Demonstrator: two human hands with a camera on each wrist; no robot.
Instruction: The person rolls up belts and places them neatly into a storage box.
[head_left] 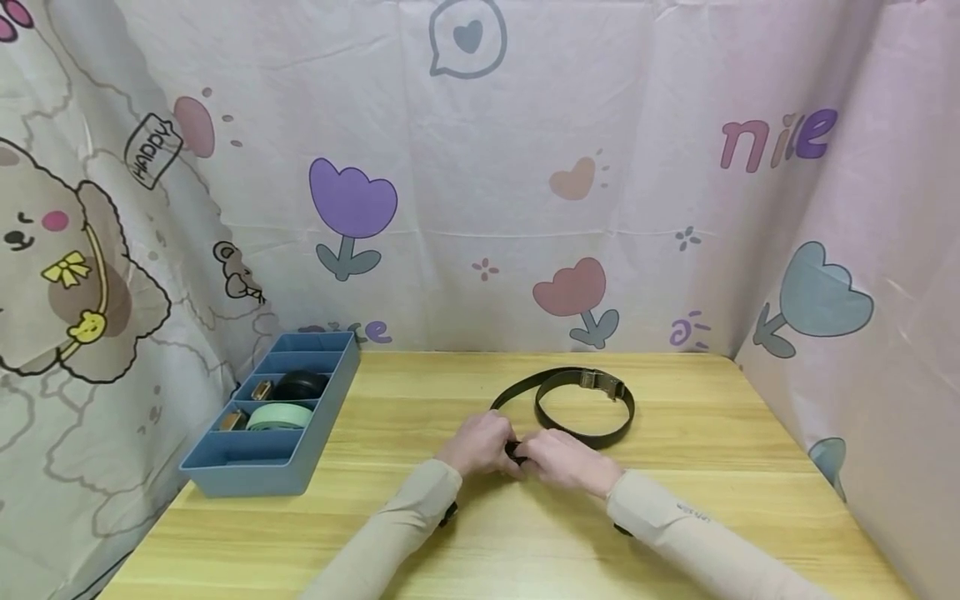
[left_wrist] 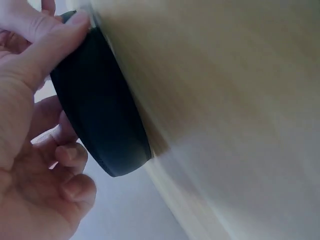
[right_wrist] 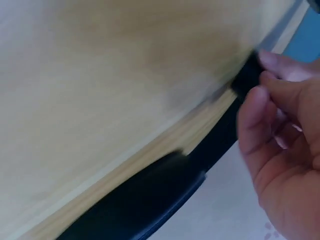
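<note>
A black belt point(head_left: 592, 437) stands on its edge on the wooden table, curving in a loose loop with its metal buckle point(head_left: 600, 382) at the back right. My left hand point(head_left: 480, 444) and right hand point(head_left: 566, 460) meet at the near stretch of the strap. In the left wrist view, the left thumb and fingers pinch the belt strap point(left_wrist: 100, 105), which bends in a curve. Seen from the right wrist, my right fingertips pinch a short turned part of the strap point(right_wrist: 247, 77). The fingers hide much of that part in the head view.
On the left stands a blue divided box point(head_left: 326, 417). Its compartments hold a rolled black belt point(head_left: 302, 385) and a rolled pale green belt point(head_left: 279, 416), both with gold-coloured buckles. A printed curtain point(head_left: 465, 167) hangs behind the wooden table point(head_left: 405, 392).
</note>
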